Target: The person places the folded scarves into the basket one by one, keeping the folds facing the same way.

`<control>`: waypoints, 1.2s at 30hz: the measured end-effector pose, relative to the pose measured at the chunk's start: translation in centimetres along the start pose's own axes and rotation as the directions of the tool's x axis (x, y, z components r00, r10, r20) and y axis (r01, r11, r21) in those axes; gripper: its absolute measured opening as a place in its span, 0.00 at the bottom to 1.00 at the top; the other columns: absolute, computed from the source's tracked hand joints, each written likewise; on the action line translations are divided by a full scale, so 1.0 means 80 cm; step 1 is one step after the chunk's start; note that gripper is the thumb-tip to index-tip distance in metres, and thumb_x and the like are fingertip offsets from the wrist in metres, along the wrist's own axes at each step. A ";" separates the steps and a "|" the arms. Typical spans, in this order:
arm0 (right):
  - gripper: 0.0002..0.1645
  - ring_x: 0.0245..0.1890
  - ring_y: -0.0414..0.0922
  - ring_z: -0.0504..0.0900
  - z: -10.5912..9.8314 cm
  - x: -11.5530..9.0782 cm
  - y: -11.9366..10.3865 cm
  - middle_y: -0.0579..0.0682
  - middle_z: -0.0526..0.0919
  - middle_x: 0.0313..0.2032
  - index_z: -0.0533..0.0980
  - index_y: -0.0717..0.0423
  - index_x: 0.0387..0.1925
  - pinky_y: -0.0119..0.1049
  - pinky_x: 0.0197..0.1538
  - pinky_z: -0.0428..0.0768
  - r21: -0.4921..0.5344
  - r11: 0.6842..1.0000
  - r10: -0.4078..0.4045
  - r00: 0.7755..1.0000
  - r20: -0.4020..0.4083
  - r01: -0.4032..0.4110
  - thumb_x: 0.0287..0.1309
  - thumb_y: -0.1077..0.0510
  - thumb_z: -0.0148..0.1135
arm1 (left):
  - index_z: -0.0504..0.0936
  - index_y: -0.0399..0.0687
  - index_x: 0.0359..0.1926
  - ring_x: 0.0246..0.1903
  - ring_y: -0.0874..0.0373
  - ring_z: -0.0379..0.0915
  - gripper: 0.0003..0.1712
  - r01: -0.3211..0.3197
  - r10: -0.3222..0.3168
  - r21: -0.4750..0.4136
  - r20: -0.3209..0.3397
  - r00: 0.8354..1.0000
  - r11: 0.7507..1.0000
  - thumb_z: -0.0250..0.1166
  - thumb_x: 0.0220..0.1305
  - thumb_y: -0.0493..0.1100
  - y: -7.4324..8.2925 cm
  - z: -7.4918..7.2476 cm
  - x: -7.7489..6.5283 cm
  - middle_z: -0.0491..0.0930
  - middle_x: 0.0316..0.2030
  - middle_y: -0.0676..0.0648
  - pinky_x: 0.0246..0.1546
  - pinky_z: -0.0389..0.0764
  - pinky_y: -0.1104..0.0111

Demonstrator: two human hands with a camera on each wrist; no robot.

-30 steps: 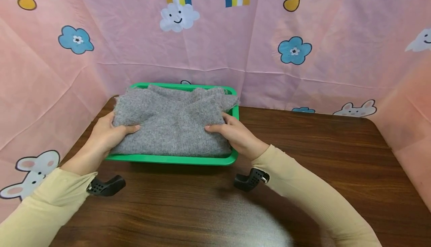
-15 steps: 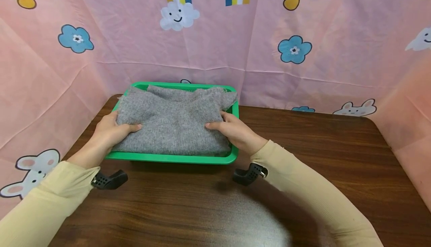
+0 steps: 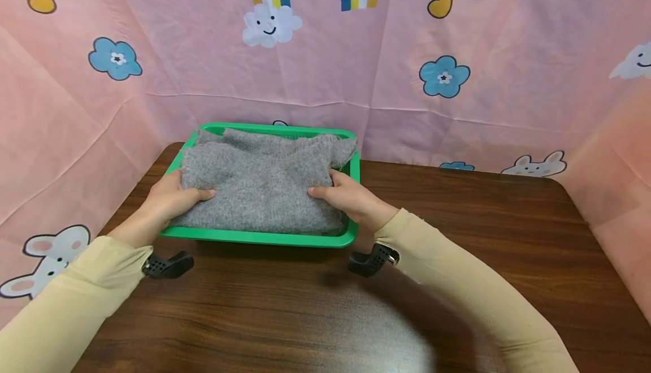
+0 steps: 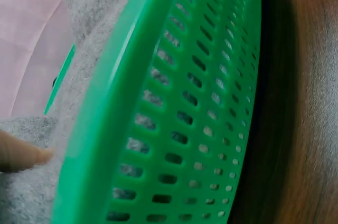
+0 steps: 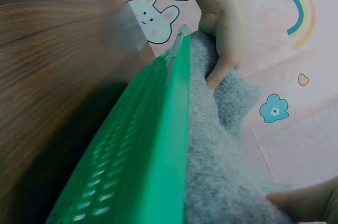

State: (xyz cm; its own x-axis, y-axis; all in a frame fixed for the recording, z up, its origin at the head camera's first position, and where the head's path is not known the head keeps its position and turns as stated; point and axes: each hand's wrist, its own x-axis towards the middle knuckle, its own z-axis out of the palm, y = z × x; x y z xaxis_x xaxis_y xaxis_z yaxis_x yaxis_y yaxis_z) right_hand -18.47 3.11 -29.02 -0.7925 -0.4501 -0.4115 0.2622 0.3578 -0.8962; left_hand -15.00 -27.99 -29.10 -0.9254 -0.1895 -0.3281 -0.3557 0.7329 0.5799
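Observation:
A folded grey knitted cloth (image 3: 259, 192) fills the green plastic basket (image 3: 254, 238), its back corners bunched up near the far rim. My left hand (image 3: 170, 198) grips the cloth's left side, thumb on top and the other fingers mostly hidden behind it. On the right side my right hand (image 3: 356, 196) holds the cloth the same way, thumb lying on the front face. In the left wrist view a fingertip (image 4: 26, 152) presses the grey wool behind the basket's slotted wall (image 4: 179, 118). The right wrist view shows both hands on the cloth (image 5: 216, 171) along the rim.
The basket stands at the back left of a dark wooden table (image 3: 285, 305). A pink printed curtain (image 3: 325, 68) hangs close behind it and along both sides. Black wrist mounts (image 3: 168, 265) sit below the hands, in front of the basket.
Both hands have moved slightly inward, drawing the cloth's sides in and down from the rim. More of the basket's left rim now shows.

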 end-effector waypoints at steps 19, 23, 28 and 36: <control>0.42 0.70 0.52 0.61 0.006 0.004 -0.003 0.62 0.58 0.70 0.46 0.67 0.72 0.47 0.66 0.67 -0.459 0.887 -0.077 0.996 -0.048 0.046 0.69 0.51 0.52 | 0.44 0.15 0.66 0.55 0.26 0.60 0.54 -0.040 0.042 0.173 -0.011 0.999 0.984 0.57 0.65 0.58 -0.009 0.003 -0.001 0.57 0.59 0.17 0.52 0.69 0.42; 0.42 0.70 0.52 0.61 0.008 0.006 -0.004 0.62 0.59 0.70 0.44 0.66 0.73 0.46 0.66 0.66 -0.465 0.884 -0.083 0.995 -0.056 0.047 0.69 0.53 0.52 | 0.45 0.13 0.64 0.53 0.25 0.63 0.55 -0.041 0.050 0.221 -0.032 0.998 0.974 0.57 0.64 0.60 -0.009 0.002 -0.002 0.60 0.56 0.16 0.49 0.70 0.43; 0.47 0.72 0.53 0.57 0.009 0.007 -0.005 0.63 0.53 0.72 0.36 0.67 0.73 0.46 0.68 0.64 -0.512 0.858 -0.072 0.996 -0.055 0.033 0.70 0.52 0.51 | 0.47 0.11 0.62 0.50 0.24 0.65 0.56 -0.063 0.074 0.261 -0.036 0.997 0.963 0.58 0.63 0.60 -0.010 0.001 -0.003 0.61 0.54 0.15 0.45 0.72 0.44; 0.44 0.56 0.53 0.76 0.009 0.009 -0.007 0.65 0.71 0.61 0.46 0.71 0.71 0.43 0.52 0.77 -0.659 0.752 -0.084 0.993 -0.081 0.010 0.69 0.48 0.52 | 0.48 0.09 0.60 0.47 0.24 0.67 0.55 -0.098 0.119 0.295 -0.054 0.991 0.950 0.60 0.61 0.59 -0.009 0.001 -0.005 0.63 0.51 0.14 0.39 0.74 0.45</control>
State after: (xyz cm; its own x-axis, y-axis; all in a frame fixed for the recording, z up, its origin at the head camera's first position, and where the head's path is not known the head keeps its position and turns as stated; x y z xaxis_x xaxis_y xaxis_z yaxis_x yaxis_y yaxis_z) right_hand -18.78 2.04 -28.95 -0.8537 -0.4108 -0.3201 -0.1733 0.8037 -0.5693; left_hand -14.40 -28.37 -29.47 -0.9669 -0.1355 -0.2160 -0.2085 0.9079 0.3636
